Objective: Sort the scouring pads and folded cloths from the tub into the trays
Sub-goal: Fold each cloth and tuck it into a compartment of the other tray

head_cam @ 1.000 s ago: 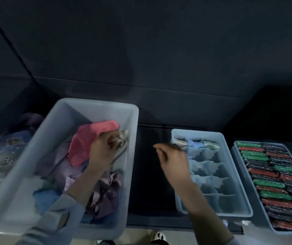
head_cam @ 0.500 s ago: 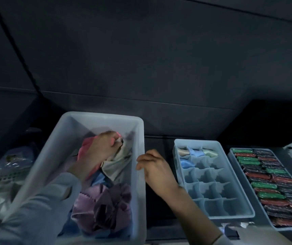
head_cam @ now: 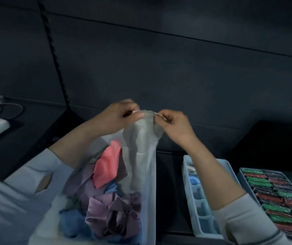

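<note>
I pinch the top edge of a pale grey cloth (head_cam: pixel 142 138) between thumb and fingers of both hands, my left hand (head_cam: pixel 119 119) on one corner and my right hand (head_cam: pixel 172 125) on the other, the two close together with only a short stretch of hem between them. The cloth hangs down from that edge in loose folds, above the tub (head_cam: pixel 152 200) and in front of it, its lower end draping toward the heap inside.

It looks thin, light and quite limp (no stiffness at all, judging by the way it sags), so I expect it to slide and bunch if I hold it anywhere but the corners. Taking it by the two top corners seems the right hold for shaking it flat and folding it; a grip in the middle would just crumple it.

Below, the tub holds more loose cloths: a pink cloth (head_cam: pixel 108 167) on top, a crumpled purple cloth (head_cam: pixel 114 213) nearer me, and a blue cloth (head_cam: pixel 71 221) low down. To the right, well apart from the tub, sits the divided tray (head_cam: pixel 187 174) with a few folded pieces at its far end; my right forearm hides part of it. Just beside that is the tray of scouring pads (head_cam: pixel 281 195), packed in green, red and dark rows.
</note>
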Demonstrator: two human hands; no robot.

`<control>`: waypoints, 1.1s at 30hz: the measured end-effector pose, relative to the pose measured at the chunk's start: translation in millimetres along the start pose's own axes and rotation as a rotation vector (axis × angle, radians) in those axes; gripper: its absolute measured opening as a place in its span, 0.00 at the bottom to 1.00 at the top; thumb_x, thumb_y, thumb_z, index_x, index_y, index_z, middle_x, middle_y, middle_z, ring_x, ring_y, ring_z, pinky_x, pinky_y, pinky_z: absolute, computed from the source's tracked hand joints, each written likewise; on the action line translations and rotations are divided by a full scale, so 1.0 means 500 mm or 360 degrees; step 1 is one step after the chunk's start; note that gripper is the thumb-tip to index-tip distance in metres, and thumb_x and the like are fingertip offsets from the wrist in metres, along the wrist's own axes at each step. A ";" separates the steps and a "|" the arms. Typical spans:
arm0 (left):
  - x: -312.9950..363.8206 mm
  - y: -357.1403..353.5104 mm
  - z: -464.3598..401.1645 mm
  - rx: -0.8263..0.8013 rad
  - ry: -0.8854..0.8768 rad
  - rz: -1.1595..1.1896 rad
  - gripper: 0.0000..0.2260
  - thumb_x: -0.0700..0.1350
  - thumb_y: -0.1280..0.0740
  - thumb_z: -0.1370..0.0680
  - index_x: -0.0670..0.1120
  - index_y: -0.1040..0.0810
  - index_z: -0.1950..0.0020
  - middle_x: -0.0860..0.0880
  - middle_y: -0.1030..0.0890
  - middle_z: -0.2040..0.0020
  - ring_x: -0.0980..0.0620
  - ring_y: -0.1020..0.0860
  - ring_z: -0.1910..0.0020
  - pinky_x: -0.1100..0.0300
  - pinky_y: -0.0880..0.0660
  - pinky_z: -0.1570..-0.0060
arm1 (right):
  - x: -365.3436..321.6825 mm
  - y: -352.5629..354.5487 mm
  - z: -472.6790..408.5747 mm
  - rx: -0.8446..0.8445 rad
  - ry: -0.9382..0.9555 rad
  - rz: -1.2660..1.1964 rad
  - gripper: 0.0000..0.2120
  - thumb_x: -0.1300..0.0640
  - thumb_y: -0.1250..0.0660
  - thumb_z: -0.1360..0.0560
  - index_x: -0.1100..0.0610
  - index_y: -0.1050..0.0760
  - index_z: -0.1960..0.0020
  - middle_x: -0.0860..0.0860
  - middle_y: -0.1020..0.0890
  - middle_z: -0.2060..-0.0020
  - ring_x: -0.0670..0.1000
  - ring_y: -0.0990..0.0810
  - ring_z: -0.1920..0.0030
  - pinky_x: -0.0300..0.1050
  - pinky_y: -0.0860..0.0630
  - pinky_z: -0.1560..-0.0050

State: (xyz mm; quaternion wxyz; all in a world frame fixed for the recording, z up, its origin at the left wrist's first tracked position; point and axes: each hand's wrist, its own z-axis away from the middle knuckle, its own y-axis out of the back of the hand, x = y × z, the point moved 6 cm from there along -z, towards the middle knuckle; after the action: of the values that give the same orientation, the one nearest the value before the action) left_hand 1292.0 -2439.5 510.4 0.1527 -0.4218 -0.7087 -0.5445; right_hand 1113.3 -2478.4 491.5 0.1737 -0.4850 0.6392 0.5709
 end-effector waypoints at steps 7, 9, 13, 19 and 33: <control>-0.009 0.027 0.013 -0.0197 0.0287 0.0357 0.16 0.47 0.23 0.31 0.38 0.27 0.59 0.47 0.28 0.65 0.51 0.30 0.64 0.57 0.32 0.62 | -0.036 0.131 -0.012 0.0241 -0.0077 -0.0458 0.03 0.58 0.24 0.28 0.54 0.17 0.60 0.45 0.17 0.66 0.43 0.20 0.65 0.38 0.23 0.61; -0.028 0.039 0.019 -0.0158 0.0328 0.0303 0.13 0.49 0.23 0.32 0.43 0.23 0.60 0.50 0.25 0.66 0.55 0.28 0.66 0.59 0.30 0.62 | -0.020 0.168 -0.007 0.0372 -0.0138 -0.0560 0.03 0.61 0.24 0.29 0.58 0.18 0.59 0.47 0.17 0.66 0.44 0.20 0.64 0.40 0.22 0.61; -0.072 0.062 0.030 0.0041 0.0437 0.0324 0.05 0.44 0.26 0.28 0.44 0.19 0.60 0.54 0.19 0.66 0.59 0.23 0.65 0.64 0.27 0.57 | 0.027 0.210 0.007 0.0476 -0.0242 -0.0718 0.11 0.57 0.26 0.26 0.66 0.21 0.58 0.55 0.17 0.64 0.51 0.20 0.64 0.43 0.23 0.62; -0.014 -0.013 0.005 0.0056 0.0229 0.0450 0.17 0.42 0.24 0.28 0.49 0.24 0.41 0.52 0.20 0.42 0.58 0.22 0.42 0.63 0.27 0.40 | -0.016 0.132 0.010 0.0034 -0.0075 -0.0473 0.04 0.62 0.27 0.26 0.60 0.18 0.60 0.47 0.18 0.66 0.43 0.22 0.64 0.35 0.25 0.59; -0.037 0.015 -0.007 0.0860 0.0453 0.0528 0.20 0.48 0.34 0.22 0.49 0.36 0.72 0.57 0.38 0.75 0.58 0.39 0.73 0.59 0.41 0.69 | 0.068 0.098 0.080 -0.0443 -0.0481 -0.0239 0.11 0.53 0.23 0.30 0.59 0.16 0.54 0.54 0.13 0.59 0.50 0.15 0.59 0.41 0.20 0.56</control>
State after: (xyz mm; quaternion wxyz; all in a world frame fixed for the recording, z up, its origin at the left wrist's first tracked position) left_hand 1307.9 -2450.3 504.1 0.4425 -0.3954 -0.7207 -0.3583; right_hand 1044.3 -2462.5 481.1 0.2409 -0.4594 0.4832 0.7053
